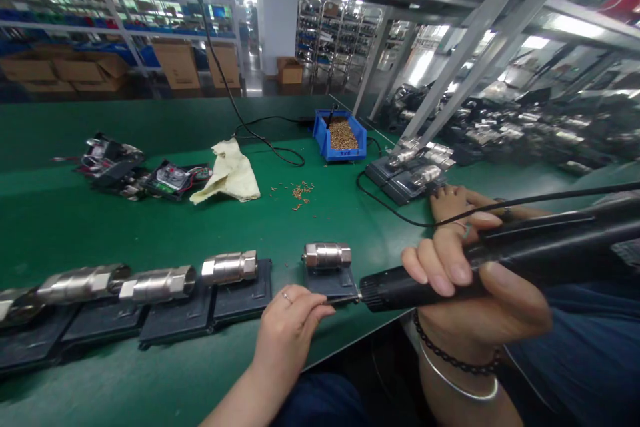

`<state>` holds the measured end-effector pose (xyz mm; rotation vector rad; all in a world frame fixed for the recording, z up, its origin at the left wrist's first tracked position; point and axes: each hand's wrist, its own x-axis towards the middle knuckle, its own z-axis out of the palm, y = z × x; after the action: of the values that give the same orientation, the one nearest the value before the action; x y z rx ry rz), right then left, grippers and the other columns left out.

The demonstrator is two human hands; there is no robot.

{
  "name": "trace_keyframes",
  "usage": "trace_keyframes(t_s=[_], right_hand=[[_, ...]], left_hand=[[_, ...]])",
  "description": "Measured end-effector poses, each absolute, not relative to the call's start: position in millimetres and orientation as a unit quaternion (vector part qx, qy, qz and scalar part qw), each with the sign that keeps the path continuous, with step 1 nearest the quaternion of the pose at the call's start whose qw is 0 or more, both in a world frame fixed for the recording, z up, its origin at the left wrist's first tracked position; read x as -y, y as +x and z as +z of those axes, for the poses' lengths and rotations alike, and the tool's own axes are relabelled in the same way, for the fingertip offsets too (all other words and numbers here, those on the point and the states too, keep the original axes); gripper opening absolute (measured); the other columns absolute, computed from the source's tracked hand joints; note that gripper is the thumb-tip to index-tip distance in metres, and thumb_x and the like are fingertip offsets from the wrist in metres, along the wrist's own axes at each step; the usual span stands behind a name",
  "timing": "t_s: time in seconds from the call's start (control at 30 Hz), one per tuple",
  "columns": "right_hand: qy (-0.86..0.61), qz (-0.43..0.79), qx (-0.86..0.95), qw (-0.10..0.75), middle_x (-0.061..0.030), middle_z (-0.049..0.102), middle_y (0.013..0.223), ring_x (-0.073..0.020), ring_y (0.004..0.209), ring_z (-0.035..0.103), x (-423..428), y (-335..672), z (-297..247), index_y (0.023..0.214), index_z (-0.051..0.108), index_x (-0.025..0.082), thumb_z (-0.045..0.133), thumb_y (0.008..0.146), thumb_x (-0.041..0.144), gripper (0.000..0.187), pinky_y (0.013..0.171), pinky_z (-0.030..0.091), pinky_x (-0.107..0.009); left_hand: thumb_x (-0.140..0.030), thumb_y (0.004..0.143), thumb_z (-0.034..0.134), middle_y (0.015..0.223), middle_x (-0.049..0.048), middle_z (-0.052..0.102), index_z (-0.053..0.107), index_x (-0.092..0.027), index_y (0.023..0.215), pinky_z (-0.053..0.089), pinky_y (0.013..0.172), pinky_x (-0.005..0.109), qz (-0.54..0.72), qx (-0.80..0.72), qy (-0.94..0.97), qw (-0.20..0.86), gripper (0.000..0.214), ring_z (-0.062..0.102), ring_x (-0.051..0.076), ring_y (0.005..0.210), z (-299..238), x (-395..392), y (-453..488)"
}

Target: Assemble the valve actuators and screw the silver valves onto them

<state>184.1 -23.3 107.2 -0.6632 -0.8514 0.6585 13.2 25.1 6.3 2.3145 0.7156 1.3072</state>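
Note:
In the head view my right hand [480,280] is wrapped round a black electric screwdriver [420,287], which lies almost level and points left. A thin metal bit [345,298] sticks out of its nose. My left hand [290,320] pinches the far end of that bit between thumb and fingers; whether a screw sits there is hidden. Just behind the bit, a silver metal cylinder with hexagonal ends [327,255] rests on a dark plastic base [333,280]. To the left, several similar cylinders [230,267] on dark bases [243,297] stand in a row.
Loose small screws [300,193] lie mid-table, before a blue bin [345,155] of screws. A pale cloth [230,173] and opened dark assemblies [110,160] are at left. A black cable [400,217] crosses at right, near another person's hand [447,203] and more units [405,177].

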Motion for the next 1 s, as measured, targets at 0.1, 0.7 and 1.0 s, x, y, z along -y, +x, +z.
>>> trace_keyframes(t_s=[0.1,0.7,1.0], right_hand=[[-0.307,0.328,0.416,0.791,0.0086,0.036,0.05,-0.0089,0.036,0.033,23,175,103,0.1,0.065,0.031,0.069,0.075,0.031,0.025,0.041,0.038,-0.025],[-0.329,0.379,0.523,0.689,0.0067,0.055,0.06,-0.0104,0.049,0.052,-4,149,74,0.109,0.058,0.027,0.063,0.081,0.014,0.032,0.05,0.046,-0.025],[-0.326,0.452,0.573,0.601,0.0063,0.052,0.058,-0.01,0.046,0.048,-24,144,72,0.094,0.055,0.023,0.067,0.072,0.015,0.026,0.045,0.043,-0.024]], left_hand=[[-0.031,0.097,0.049,0.065,0.0026,0.069,0.07,-0.017,0.082,0.056,0.059,0.021,0.449,-0.264,0.832,0.188,0.03,0.066,0.012,0.06,-3,-23,8],[-0.01,0.085,0.053,0.096,0.0123,0.074,0.024,-0.013,0.149,0.061,0.068,0.033,0.276,-0.385,0.821,0.319,0.071,0.072,0.021,0.077,-69,-6,-1],[-0.02,0.086,0.052,0.109,0.0062,0.073,0.067,-0.019,0.111,0.055,0.09,0.034,0.26,-0.274,0.895,0.238,0.029,0.067,0.022,0.102,41,-91,0]])
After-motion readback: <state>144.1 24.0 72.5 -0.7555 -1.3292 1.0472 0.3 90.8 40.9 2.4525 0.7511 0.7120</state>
